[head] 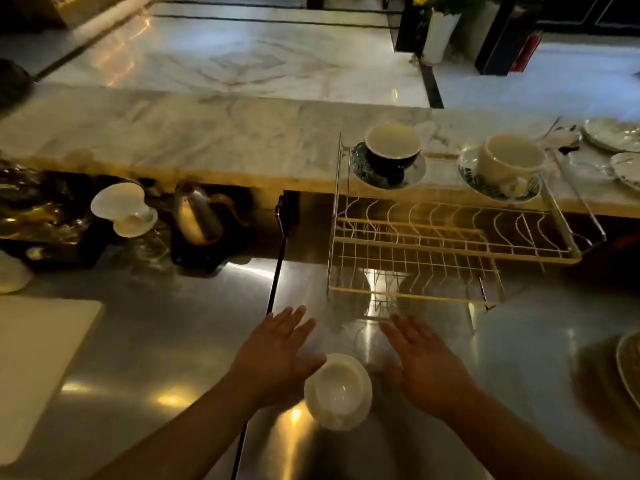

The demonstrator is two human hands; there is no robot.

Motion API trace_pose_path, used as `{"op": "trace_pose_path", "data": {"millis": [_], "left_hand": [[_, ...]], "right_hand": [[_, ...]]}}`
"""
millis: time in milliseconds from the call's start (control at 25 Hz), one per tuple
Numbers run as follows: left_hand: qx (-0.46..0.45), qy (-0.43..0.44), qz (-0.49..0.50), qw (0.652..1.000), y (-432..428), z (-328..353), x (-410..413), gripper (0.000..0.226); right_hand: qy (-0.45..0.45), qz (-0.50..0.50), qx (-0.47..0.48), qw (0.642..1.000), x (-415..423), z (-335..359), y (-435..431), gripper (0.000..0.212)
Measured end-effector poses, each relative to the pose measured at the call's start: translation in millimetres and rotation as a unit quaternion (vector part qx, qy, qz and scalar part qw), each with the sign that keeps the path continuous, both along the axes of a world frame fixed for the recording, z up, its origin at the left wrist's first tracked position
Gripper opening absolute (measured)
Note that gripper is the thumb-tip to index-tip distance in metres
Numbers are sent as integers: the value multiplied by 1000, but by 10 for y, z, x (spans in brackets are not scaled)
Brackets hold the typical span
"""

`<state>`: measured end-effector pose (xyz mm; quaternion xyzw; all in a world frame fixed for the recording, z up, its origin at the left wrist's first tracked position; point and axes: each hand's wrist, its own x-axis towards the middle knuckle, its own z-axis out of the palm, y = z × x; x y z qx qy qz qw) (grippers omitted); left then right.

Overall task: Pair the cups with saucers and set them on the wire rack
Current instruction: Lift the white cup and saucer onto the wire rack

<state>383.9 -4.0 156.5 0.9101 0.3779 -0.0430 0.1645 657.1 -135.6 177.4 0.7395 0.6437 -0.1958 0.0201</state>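
**White cup [337, 389] on its saucer [360, 415], flanked by two empty hands**

At six o'clock on the steel counter [156, 341], the pair sits between the left hand [277, 351] and the right hand [426, 362]. Both hands have their fingers straight and spread and grip nothing (the left thumb lies close to the cup's rim; contact cannot be told). The wire rack [415, 244] stands at three o'clock. At its far edge are a dark cup [393, 147] at one o'clock and a cream cup [509, 157] at two o'clock, each on a patterned saucer; whether they rest on the top wires or on the marble ledge [207, 140] behind is unclear. Another white cup [121, 199] sits at ten o'clock beside a kettle [197, 216].

The step in hand looks like lifting the near pair to the rack. Done well, the hands would take the saucer's rim from nine and three o'clock, not the cup itself. They would keep it level so the cup cannot slide and lower it flat across free wires, clear of the upright plate slots.
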Motion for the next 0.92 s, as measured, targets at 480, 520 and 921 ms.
{"op": "trace_pose_path", "data": {"millis": [480,520,921], "left_hand": [[-82,53,32,995,-314,-729,-197,68],[-82,39,34,995,-325,-741,-177,64],[-250,-52,175,951,-491,-873,41,55]], "right_hand": [[78,-71,-64,992,-335,-872,-152,57],[95,-79,-65,990,-354,-902,-150,56],[294,-209,-35,932,-520,-1118,-176,29]]}}
